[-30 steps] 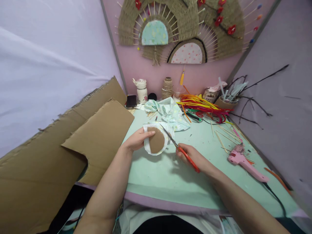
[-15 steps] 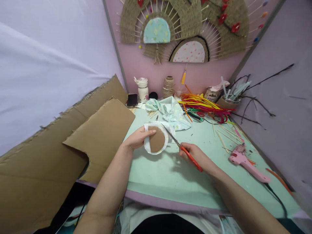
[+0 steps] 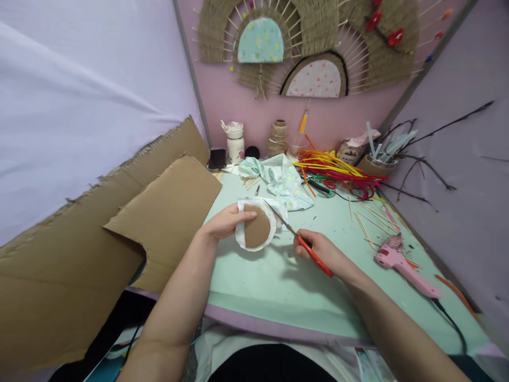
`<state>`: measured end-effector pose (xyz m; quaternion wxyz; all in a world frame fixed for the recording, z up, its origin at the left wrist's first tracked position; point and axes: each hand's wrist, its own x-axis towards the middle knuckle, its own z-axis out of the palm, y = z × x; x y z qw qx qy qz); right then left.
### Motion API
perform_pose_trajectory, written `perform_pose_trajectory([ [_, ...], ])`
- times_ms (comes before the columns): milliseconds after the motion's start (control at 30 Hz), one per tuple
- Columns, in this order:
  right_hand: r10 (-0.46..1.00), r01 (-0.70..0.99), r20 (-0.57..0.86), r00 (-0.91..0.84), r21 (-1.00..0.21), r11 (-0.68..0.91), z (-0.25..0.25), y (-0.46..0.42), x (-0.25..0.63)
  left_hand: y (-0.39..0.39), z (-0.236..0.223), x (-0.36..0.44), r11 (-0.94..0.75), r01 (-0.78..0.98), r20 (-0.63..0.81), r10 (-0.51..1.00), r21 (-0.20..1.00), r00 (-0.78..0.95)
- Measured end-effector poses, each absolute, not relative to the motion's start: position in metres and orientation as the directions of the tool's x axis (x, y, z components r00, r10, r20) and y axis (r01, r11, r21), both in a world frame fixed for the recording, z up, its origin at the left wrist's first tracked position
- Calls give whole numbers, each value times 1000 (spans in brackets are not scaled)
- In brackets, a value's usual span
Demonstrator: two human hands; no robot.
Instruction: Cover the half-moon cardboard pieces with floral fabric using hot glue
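Note:
My left hand [image 3: 228, 220] pinches a rounded cardboard piece [image 3: 257, 228] at its left side, thumb on top. White fabric [image 3: 240, 233] lies beneath the cardboard and shows as a rim all round it. In my right hand [image 3: 318, 249] are red-handled scissors [image 3: 312, 255], their blades pointing up and left at the fabric's upper right edge. A strip of the fabric sticks out beyond the blades. Both hands are over the pale green tabletop [image 3: 254, 289].
Large cardboard sheets [image 3: 170, 207] lie left. Crumpled floral cloth [image 3: 284, 183], a white bottle [image 3: 235, 143], a twine spool [image 3: 278, 139] and colourful pipe cleaners [image 3: 338, 170] stand or lie at the back. A pink glue gun [image 3: 405, 268] and thin sticks [image 3: 366, 231] are right.
The whole view has shifted slightly. My hands, the cardboard piece and the scissors keep nearly the same positions to one another, with the blades still at the fabric edge.

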<state>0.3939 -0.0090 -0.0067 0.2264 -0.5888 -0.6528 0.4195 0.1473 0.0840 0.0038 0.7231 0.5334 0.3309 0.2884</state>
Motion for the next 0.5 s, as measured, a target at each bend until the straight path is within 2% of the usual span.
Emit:
perform_pose_trajectory([
  [233, 954, 597, -182, -239, -802, -4, -7, -10, 394, 83, 3, 147, 251, 0, -187, 720, 968, 668],
  [500, 952, 573, -225, -208, -817, -68, -7, -11, 394, 84, 3, 146, 245, 13, -188, 707, 970, 682],
])
